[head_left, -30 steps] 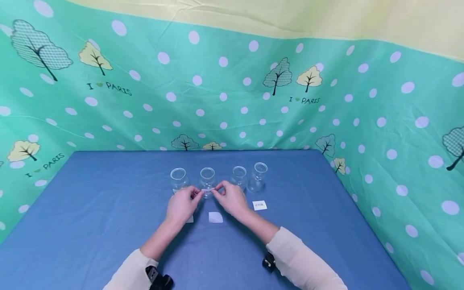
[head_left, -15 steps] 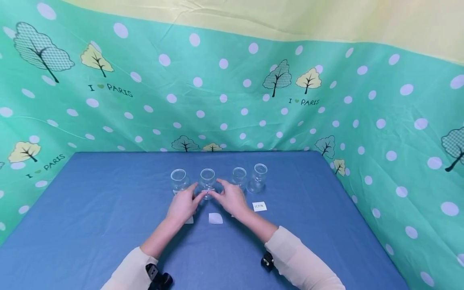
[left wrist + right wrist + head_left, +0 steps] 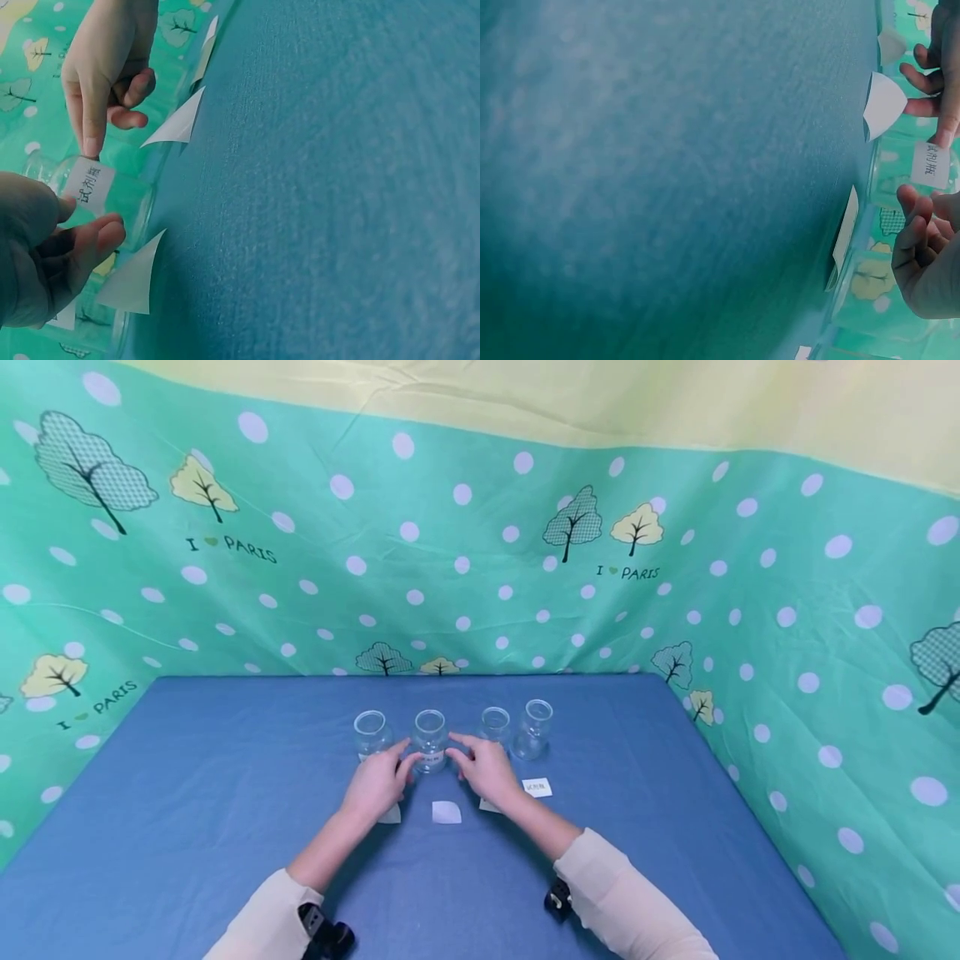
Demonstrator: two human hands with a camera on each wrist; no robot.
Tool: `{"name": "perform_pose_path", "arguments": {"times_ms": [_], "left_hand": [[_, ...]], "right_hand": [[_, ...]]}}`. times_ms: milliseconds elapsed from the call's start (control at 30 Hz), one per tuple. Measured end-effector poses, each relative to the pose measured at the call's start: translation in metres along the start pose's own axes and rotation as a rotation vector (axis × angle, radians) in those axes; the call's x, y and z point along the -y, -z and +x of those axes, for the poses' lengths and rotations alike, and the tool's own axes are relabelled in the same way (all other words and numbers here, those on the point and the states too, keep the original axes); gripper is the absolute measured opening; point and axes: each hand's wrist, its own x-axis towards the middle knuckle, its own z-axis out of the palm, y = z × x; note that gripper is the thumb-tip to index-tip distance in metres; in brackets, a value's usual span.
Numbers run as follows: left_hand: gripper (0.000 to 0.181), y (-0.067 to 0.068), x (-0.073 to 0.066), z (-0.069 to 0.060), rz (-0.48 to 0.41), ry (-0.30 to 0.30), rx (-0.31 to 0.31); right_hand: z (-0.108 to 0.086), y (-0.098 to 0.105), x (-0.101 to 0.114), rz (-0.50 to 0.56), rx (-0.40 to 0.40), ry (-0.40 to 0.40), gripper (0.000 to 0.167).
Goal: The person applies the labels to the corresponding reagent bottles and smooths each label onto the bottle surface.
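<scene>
In the head view, the upright labelled jar (image 3: 430, 741) is flanked by the left hand (image 3: 377, 785) at its 8 o'clock and the right hand (image 3: 487, 771) at its 4 o'clock, thumbs and index fingers spread wide, nothing gripped; whether every tip is pressed on cannot be told. If left unpressed, edges of the label (image 3: 91, 185) could be lifted off the curved glass, and the second jar (image 3: 371, 733) at 9 o'clock could be knocked by a leftward sweep.
</scene>
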Motion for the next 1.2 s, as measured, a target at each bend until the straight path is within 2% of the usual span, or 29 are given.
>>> {"name": "perform_pose_path", "arguments": {"times_ms": [133, 300, 400, 633, 833, 1067, 1200], "left_hand": [[0.044, 0.001, 0.0, 0.0, -0.005, 0.002, 0.022], [0.053, 0.002, -0.001, 0.001, -0.011, 0.025, 0.041], [0.056, 0.002, -0.001, 0.001, -0.011, 0.024, 0.043], [0.044, 0.003, 0.0, 0.001, -0.018, 0.002, 0.031], [0.052, -0.001, 0.001, 0.003, -0.022, 0.033, 0.059], [0.05, -0.004, 0.001, 0.005, 0.025, 0.016, 0.003], [0.05, -0.003, 0.002, 0.006, 0.055, 0.009, 0.003]], "right_hand": [[0.0, 0.0, 0.002, 0.002, 0.024, -0.013, 0.045], [0.002, -0.001, 0.005, -0.013, 0.04, -0.033, 0.058], [0.002, -0.002, 0.006, -0.02, 0.035, -0.026, 0.056], [0.001, -0.002, 0.004, 0.011, 0.045, -0.007, 0.048], [0.001, -0.007, 0.003, -0.007, 0.077, -0.038, 0.056], [0.005, -0.012, 0.006, -0.052, 0.065, -0.064, 0.063], [0.006, -0.01, 0.007, -0.069, 0.061, -0.061, 0.059]]}}
